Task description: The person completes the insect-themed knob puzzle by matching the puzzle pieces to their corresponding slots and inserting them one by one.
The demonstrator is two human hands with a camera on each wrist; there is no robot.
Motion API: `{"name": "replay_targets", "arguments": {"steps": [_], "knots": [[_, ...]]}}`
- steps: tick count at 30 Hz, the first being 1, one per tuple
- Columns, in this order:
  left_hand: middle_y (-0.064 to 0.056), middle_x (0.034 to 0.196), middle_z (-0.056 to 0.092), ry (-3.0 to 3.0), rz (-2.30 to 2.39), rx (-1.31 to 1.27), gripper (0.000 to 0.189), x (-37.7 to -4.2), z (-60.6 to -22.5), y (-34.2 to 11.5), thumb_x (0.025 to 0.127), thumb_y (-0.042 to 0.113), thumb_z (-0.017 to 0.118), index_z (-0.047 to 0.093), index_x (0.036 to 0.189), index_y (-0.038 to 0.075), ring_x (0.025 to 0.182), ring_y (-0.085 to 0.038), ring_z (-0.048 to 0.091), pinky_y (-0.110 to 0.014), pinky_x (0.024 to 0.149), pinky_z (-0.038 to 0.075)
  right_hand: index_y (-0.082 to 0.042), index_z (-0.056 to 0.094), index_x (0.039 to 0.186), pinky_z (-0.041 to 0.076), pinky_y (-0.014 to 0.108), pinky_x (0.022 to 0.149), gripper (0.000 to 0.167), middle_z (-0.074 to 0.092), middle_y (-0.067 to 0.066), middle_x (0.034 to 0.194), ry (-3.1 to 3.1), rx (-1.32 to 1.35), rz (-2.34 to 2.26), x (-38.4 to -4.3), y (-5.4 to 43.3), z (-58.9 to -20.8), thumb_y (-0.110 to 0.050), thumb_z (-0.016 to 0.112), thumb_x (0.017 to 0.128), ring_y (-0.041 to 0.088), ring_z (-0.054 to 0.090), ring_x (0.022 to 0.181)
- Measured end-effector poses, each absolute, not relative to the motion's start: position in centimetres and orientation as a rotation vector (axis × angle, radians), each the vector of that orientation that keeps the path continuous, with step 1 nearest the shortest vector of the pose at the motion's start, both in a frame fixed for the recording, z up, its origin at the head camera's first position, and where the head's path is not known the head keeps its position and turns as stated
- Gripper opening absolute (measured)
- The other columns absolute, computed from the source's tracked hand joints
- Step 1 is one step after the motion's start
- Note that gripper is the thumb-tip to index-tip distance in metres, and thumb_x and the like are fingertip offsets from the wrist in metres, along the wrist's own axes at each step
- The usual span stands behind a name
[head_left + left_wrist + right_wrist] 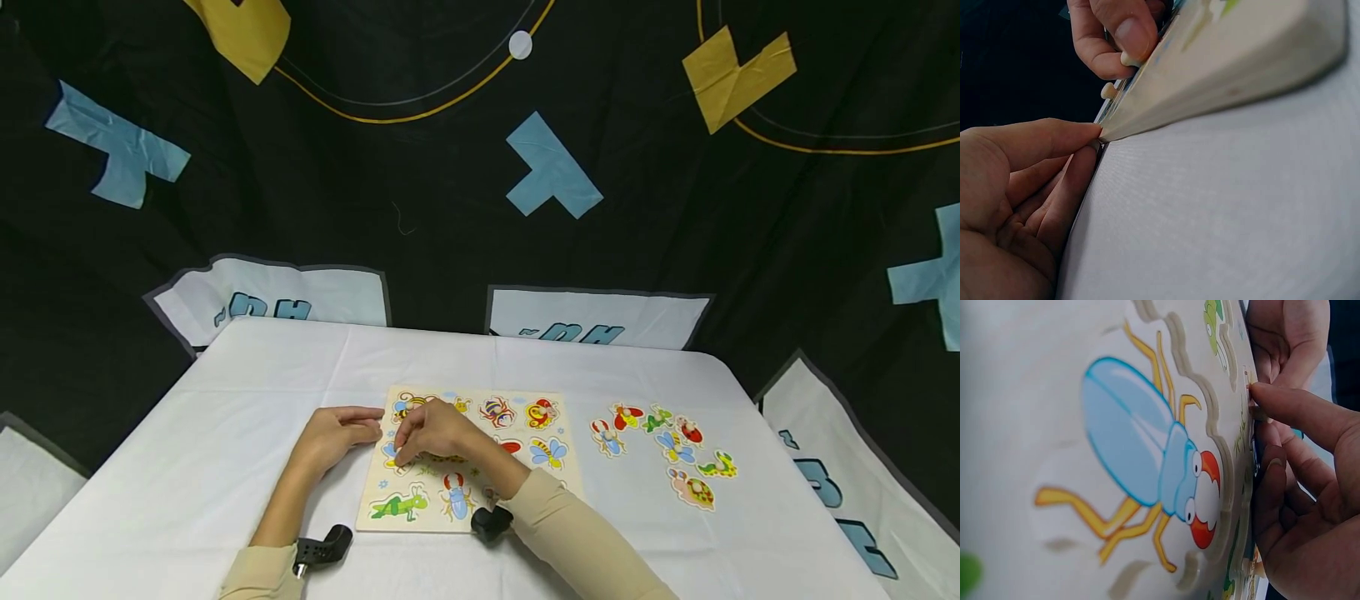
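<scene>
A wooden insect puzzle board (pixel 480 521) lies on the white table. My right hand (pixel 438 432) is over its left half, thumb and fingertips pinching a small pale knob (pixel 1129 59) of a puzzle piece (pixel 392 455) with a blue wing, mostly hidden by the hand. A second knob (pixel 1109 90) stands on the board close by. My left hand (pixel 337 437) touches the board's left edge with extended fingertips. A blue beetle with red jaws (pixel 1132 431) shows in its recess, and a green grasshopper (pixel 400 503) is at the lower left.
Right of the board, several loose insect pieces lie on the cloth, among them a snail (pixel 692 489), a caterpillar (pixel 718 465), a blue-winged insect (pixel 675 447) and a blue beetle piece (pixel 607 438). A black patterned curtain (pixel 435 208) hangs behind the table (pixel 187 467).
</scene>
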State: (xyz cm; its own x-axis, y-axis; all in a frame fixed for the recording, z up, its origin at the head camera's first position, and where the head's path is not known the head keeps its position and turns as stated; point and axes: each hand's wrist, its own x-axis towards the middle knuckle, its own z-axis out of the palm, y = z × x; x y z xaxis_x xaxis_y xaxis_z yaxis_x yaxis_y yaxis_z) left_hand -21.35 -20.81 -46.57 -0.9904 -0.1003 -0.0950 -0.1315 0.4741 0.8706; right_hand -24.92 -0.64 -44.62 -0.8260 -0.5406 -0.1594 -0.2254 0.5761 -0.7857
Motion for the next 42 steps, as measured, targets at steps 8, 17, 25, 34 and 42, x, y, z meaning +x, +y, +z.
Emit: {"name": "replay_targets", "arguments": {"steps": [8, 17, 25, 34, 42], "knots": [[-0.002, 0.104, 0.079, 2.679, 1.583, -0.208, 0.035, -21.3, -46.7, -20.9, 0.086, 0.018, 0.078, 0.076, 0.12, 0.009, 0.106, -0.014, 0.067, -0.031, 0.093, 0.047, -0.015, 0.077, 0.08, 0.04, 0.02, 0.058, 0.017, 0.071, -0.007, 0.068, 2.391, -0.633, -1.155, -24.8, -0.6, -44.5, -0.015, 0.091, 0.071, 0.006, 0.057, 0.061], [-0.001, 0.103, 0.079, 2.691, 1.571, -0.216, 0.034, -21.5, -46.9, -20.9, 0.086, 0.018, 0.077, 0.076, 0.119, 0.01, 0.103, -0.012, 0.067, -0.03, 0.09, 0.047, -0.016, 0.076, 0.081, 0.039, 0.02, 0.059, 0.018, 0.07, -0.007, 0.069, 2.38, -0.587, -1.154, -24.8, -0.4, -44.3, -0.016, 0.091, 0.071, 0.006, 0.054, 0.062], [-0.002, 0.104, 0.079, 2.666, 1.588, -0.22, 0.034, -21.4, -46.8, -20.9, 0.086, 0.018, 0.077, 0.076, 0.119, 0.01, 0.102, -0.01, 0.067, -0.026, 0.087, 0.048, -0.015, 0.075, 0.08, 0.041, 0.021, 0.062, 0.017, 0.071, -0.005, 0.07, 2.36, -0.572, -1.178, -24.9, -0.2, -44.1, -0.013, 0.09, 0.072, 0.007, 0.055, 0.064], [-0.003, 0.105, 0.079, 2.66, 1.601, -0.203, 0.034, -21.3, -46.6, -20.9, 0.086, 0.018, 0.078, 0.077, 0.118, 0.009, 0.103, -0.011, 0.067, -0.028, 0.09, 0.047, -0.015, 0.076, 0.079, 0.042, 0.02, 0.059, 0.016, 0.07, -0.006, 0.068, 2.361, -0.592, -1.194, -24.9, 0.3, -43.7, -0.013, 0.09, 0.073, 0.008, 0.057, 0.062], [-0.002, 0.104, 0.079, 2.668, 1.592, -0.203, 0.034, -21.5, -46.8, -20.8, 0.086, 0.017, 0.078, 0.076, 0.119, 0.009, 0.101, -0.01, 0.067, -0.029, 0.091, 0.047, -0.015, 0.075, 0.078, 0.044, 0.021, 0.057, 0.015, 0.069, -0.006, 0.066, 2.372, -0.573, -1.186, -25.0, 1.0, -43.5, -0.014, 0.089, 0.075, 0.009, 0.057, 0.06]]}}
